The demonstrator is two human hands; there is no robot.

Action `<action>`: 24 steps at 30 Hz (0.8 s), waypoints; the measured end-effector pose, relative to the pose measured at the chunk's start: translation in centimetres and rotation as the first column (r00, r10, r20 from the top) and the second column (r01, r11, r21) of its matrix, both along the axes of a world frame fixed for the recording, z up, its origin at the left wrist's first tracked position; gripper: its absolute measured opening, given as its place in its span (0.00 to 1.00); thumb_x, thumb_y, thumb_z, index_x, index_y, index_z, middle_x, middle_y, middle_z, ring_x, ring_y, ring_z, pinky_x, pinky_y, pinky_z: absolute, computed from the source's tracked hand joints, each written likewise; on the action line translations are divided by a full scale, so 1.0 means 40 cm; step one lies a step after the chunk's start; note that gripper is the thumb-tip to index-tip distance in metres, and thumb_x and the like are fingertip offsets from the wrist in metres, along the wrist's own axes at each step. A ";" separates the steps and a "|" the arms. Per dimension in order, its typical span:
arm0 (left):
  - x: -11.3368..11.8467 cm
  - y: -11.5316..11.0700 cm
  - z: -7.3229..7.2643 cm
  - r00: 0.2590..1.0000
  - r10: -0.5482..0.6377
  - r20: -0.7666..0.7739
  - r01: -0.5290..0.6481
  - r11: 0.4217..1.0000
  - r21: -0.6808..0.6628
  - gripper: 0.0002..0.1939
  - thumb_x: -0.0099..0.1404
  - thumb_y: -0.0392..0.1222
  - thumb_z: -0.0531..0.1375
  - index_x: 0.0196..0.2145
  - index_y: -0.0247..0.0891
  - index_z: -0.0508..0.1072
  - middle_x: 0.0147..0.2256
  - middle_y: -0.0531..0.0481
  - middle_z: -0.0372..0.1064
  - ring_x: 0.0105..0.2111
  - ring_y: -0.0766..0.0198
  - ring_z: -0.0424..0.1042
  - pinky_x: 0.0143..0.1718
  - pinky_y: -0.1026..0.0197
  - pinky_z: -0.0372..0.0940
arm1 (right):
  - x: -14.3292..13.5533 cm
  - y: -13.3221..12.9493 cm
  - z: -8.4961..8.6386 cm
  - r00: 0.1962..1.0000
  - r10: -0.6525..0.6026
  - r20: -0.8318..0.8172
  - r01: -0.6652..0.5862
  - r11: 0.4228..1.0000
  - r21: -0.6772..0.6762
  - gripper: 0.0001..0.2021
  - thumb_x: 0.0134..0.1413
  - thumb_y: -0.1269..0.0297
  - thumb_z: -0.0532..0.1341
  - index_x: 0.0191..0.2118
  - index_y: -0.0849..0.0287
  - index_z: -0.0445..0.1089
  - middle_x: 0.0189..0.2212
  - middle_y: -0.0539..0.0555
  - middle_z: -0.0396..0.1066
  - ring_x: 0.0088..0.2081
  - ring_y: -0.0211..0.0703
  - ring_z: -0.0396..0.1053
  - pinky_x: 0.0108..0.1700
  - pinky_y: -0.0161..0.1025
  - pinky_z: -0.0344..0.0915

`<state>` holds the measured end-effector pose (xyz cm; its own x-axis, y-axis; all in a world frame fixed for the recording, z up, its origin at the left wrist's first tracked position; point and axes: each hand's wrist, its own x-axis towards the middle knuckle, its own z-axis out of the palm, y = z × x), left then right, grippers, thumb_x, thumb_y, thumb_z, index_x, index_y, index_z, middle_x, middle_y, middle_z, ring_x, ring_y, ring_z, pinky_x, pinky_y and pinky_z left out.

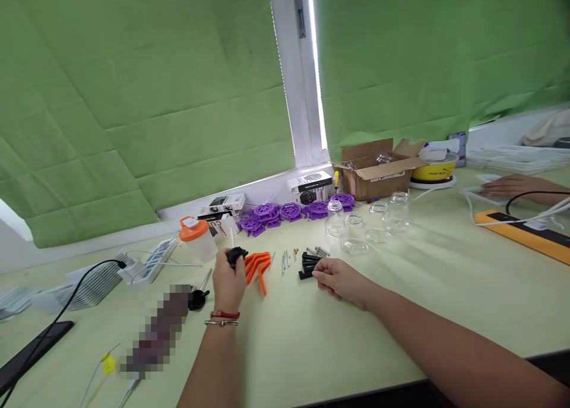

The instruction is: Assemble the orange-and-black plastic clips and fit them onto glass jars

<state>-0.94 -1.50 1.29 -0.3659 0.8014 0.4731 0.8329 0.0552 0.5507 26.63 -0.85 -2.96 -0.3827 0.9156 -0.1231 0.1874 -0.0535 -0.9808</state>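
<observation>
My left hand [229, 282] is closed round a black knob-like part [236, 255] with a pale stem pointing up. Just right of it lie several bent orange plastic pieces [257, 266]. A similar black part with a metal rod [198, 300] rests on the table left of my wrist. My right hand [335, 277] has its fingers curled at the end of a black bar [306, 274], in front of several more black bars [309, 260]. Metal pins [285, 261], small brass-coloured bits [295, 252] and springs [318, 252] lie close by.
Purple plastic frames [290, 212] line the back, beside printed boxes [310, 186] and an open carton [376, 173]. Clear glass jars [355, 234] stand centre right. An orange-lidded cup [198, 239] and power strip [155, 261] are left. Another person's hand [512, 185] is far right.
</observation>
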 end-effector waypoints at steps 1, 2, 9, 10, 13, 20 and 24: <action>0.024 -0.003 -0.004 0.987 -0.117 0.108 0.113 0.993 0.045 0.15 0.63 0.45 0.53 0.47 0.40 0.60 0.39 0.44 0.70 0.38 0.57 0.72 0.39 0.56 0.65 | -0.003 0.008 0.002 0.999 -0.025 0.041 0.023 0.998 0.054 0.10 0.52 0.56 0.58 0.32 0.58 0.65 0.23 0.48 0.64 0.20 0.32 0.56 0.21 0.31 0.53; 0.046 -0.005 -0.008 0.953 -0.229 0.199 0.217 0.973 0.080 0.15 0.62 0.45 0.54 0.46 0.40 0.61 0.39 0.45 0.69 0.38 0.58 0.72 0.40 0.56 0.65 | -0.007 0.020 0.006 0.994 -0.058 0.092 0.047 0.991 0.123 0.09 0.53 0.58 0.58 0.33 0.58 0.66 0.23 0.47 0.64 0.21 0.32 0.56 0.22 0.31 0.53; 0.100 -0.004 -0.032 0.700 -0.427 0.572 0.456 0.884 0.102 0.20 0.53 0.39 0.59 0.45 0.37 0.65 0.42 0.45 0.67 0.37 0.63 0.70 0.39 0.59 0.66 | -0.061 0.156 0.060 0.803 -0.264 0.535 -0.106 0.820 0.563 0.11 0.56 0.70 0.53 0.38 0.58 0.74 0.40 0.56 0.72 0.42 0.44 0.67 0.40 0.36 0.60; 0.095 -0.001 -0.035 0.693 -0.416 0.589 0.460 0.884 0.083 0.19 0.52 0.39 0.59 0.44 0.37 0.66 0.41 0.45 0.67 0.37 0.63 0.70 0.38 0.59 0.66 | -0.071 0.176 0.066 0.787 -0.260 0.560 -0.125 0.821 0.557 0.11 0.55 0.71 0.54 0.38 0.58 0.75 0.40 0.56 0.73 0.43 0.45 0.67 0.41 0.36 0.60; 0.074 0.007 -0.039 0.676 -0.393 0.623 0.449 0.891 0.075 0.20 0.49 0.36 0.57 0.43 0.36 0.68 0.40 0.47 0.68 0.38 0.63 0.69 0.39 0.61 0.64 | -0.102 0.222 0.070 0.753 -0.231 0.617 -0.156 0.847 0.508 0.10 0.50 0.72 0.59 0.36 0.57 0.77 0.39 0.57 0.74 0.43 0.47 0.68 0.40 0.36 0.60; 0.060 0.011 -0.032 0.616 -0.363 0.699 0.467 0.883 0.047 0.21 0.50 0.34 0.56 0.44 0.37 0.67 0.34 0.52 0.66 0.28 0.69 0.66 0.31 0.64 0.62 | -0.144 0.261 0.042 0.727 -0.208 0.655 -0.130 0.894 0.428 0.07 0.44 0.76 0.62 0.27 0.58 0.77 0.32 0.59 0.76 0.36 0.48 0.70 0.35 0.37 0.60; 0.080 0.004 -0.023 0.482 -0.377 0.791 0.570 0.820 0.043 0.20 0.52 0.37 0.57 0.44 0.37 0.63 0.32 0.52 0.64 0.28 0.67 0.67 0.26 0.64 0.63 | -0.137 0.258 0.046 0.790 -0.214 0.575 -0.064 0.903 0.424 0.07 0.44 0.76 0.61 0.26 0.60 0.75 0.32 0.58 0.75 0.37 0.47 0.69 0.38 0.37 0.60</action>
<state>2.24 -1.35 0.37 -0.0341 0.9989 0.0336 0.0662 -0.0313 0.9973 21.16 9.48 -1.13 -0.2855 0.9549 0.0820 0.7500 0.2758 -0.6012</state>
